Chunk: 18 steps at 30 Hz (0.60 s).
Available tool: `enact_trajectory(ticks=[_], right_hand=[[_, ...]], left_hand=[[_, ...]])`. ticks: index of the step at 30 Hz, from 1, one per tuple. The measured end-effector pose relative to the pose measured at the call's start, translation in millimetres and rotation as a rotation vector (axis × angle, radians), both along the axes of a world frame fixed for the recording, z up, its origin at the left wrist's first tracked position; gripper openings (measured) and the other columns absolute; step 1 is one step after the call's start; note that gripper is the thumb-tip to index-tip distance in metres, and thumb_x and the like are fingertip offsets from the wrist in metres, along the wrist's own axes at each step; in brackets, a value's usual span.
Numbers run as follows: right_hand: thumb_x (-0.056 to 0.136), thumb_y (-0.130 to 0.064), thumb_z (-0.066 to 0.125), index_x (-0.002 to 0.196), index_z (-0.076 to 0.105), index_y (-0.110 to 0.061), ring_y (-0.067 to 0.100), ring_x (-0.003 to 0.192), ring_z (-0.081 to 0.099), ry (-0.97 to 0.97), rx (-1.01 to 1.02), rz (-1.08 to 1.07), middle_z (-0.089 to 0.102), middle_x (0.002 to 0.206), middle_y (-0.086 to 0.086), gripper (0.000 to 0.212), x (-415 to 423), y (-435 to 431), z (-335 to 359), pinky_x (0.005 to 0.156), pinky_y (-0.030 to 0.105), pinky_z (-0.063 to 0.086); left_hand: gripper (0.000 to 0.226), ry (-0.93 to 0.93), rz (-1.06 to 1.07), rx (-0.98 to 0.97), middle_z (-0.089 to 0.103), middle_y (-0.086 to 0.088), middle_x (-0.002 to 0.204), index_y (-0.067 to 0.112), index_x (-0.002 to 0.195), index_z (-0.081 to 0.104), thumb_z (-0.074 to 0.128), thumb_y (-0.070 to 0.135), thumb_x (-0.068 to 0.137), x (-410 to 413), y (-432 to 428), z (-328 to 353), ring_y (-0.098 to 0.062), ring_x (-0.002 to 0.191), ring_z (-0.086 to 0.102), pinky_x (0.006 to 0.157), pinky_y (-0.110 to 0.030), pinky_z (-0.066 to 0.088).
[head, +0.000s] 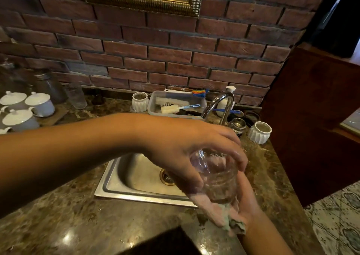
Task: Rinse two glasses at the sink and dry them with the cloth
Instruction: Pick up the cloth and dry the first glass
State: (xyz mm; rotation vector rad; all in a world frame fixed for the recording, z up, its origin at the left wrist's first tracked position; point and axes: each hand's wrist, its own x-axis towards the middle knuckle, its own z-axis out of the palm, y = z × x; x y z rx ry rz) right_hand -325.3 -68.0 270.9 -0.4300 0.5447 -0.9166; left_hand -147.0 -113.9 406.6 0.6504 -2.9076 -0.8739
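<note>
The left hand [187, 149] grips the glass [215, 178] with curled fingers [236, 155]; the right hand [246, 198] cups the cloth [214, 211] beneath. Rotating steadily over the surface [78, 219] should dry it evenly.

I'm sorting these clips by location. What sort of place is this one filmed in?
Probably a kitchen or café bar counter: a small steel sink with a chrome faucet set in a stone countertop, lidded white cups stacked nearby, against a brick wall.

We've got white lidded teapots [40, 103] far left, a plastic tray [176, 104] holding a bottle brush [178, 108], two ribbed white pots [139, 101] [260, 132], our soap dispenser [226, 102] against the brick wall [155, 50].
</note>
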Motion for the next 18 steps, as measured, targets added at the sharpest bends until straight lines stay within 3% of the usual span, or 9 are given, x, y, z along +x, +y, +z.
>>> enact_trajectory(ticks=[2,6,8,9,11,12,14,16,18], right_hand=[[0.105,-0.046,-0.004,0.151,0.033,0.001,0.030,0.149,0.029,-0.090,-0.028,0.055,0.037,0.157,0.021,0.076,-3,3,-9,0.122,0.041,0.011],[0.105,-0.053,0.028,0.152,0.031,0.000,0.034,0.148,0.031,-0.002,-0.061,0.009,0.035,0.157,0.025,0.071,-6,4,-15,0.123,0.045,0.013],[0.102,-0.059,0.032,0.152,0.032,-0.002,0.032,0.148,0.033,-0.017,-0.071,-0.070,0.036,0.157,0.023,0.076,-6,5,-11,0.123,0.043,0.016],[0.100,-0.059,0.042,0.149,0.039,-0.002,0.032,0.145,0.039,-0.013,-0.091,-0.102,0.041,0.154,0.023,0.075,-3,1,-2,0.122,0.044,0.021],[0.075,-0.055,0.078,0.131,0.064,-0.003,0.034,0.123,0.062,-0.024,-0.050,-0.162,0.059,0.137,0.026,0.077,-2,-4,5,0.106,0.047,0.049],[0.060,-0.055,0.086,0.120,0.072,-0.005,0.033,0.108,0.071,-0.033,-0.101,-0.211,0.067,0.126,0.025,0.080,-2,-6,7,0.090,0.046,0.059],[0.048,-0.058,0.090,0.117,0.074,-0.007,0.029,0.084,0.076,-0.034,-0.170,-0.242,0.074,0.109,0.022,0.087,2,-8,11,0.067,0.041,0.064],[0.056,-0.058,0.088,0.127,0.066,-0.006,0.031,0.093,0.075,0.029,-0.180,-0.267,0.073,0.114,0.022,0.090,8,-9,14,0.072,0.042,0.063],[0.066,-0.056,0.082,0.128,0.065,-0.007,0.034,0.113,0.069,0.105,-0.186,-0.330,0.069,0.124,0.022,0.081,13,-8,11,0.095,0.049,0.056]], left_hand=[[0.067,-0.009,-0.012,0.032,0.044,-0.003,0.146,0.016,0.137,0.057,0.085,0.011,0.077,1,1,-2,-0.003,0.129,0.038,0.098,0.002,0.032],[0.087,0.095,0.127,0.106,0.029,0.018,0.159,0.039,0.151,0.031,0.081,0.018,0.083,14,2,-16,0.006,0.142,0.029,0.117,-0.015,0.028],[0.095,0.245,0.301,0.216,0.027,0.027,0.157,0.052,0.151,0.026,0.082,0.021,0.081,19,3,-28,0.007,0.139,0.036,0.115,-0.026,0.039],[0.095,0.371,0.432,0.290,0.031,0.026,0.155,0.055,0.148,0.028,0.083,0.019,0.080,17,5,-35,0.006,0.134,0.043,0.110,-0.030,0.047],[0.086,0.646,0.751,0.360,0.044,0.018,0.144,0.052,0.142,0.039,0.084,0.018,0.078,8,16,-53,-0.001,0.118,0.058,0.097,-0.034,0.057],[0.077,0.746,0.904,0.338,0.050,0.015,0.134,0.047,0.138,0.045,0.084,0.019,0.077,1,22,-63,-0.004,0.108,0.063,0.092,-0.036,0.060],[0.058,0.876,1.093,0.347,0.059,0.008,0.119,0.038,0.127,0.052,0.080,0.019,0.080,-14,32,-81,-0.010,0.093,0.066,0.083,-0.036,0.062],[0.043,0.968,1.133,0.397,0.067,0.007,0.112,0.036,0.120,0.059,0.076,0.017,0.085,-28,40,-91,-0.009,0.094,0.069,0.078,-0.029,0.062],[0.035,0.998,1.139,0.388,0.073,0.014,0.107,0.037,0.117,0.064,0.074,0.020,0.087,-37,48,-95,-0.001,0.099,0.069,0.079,-0.020,0.059]])
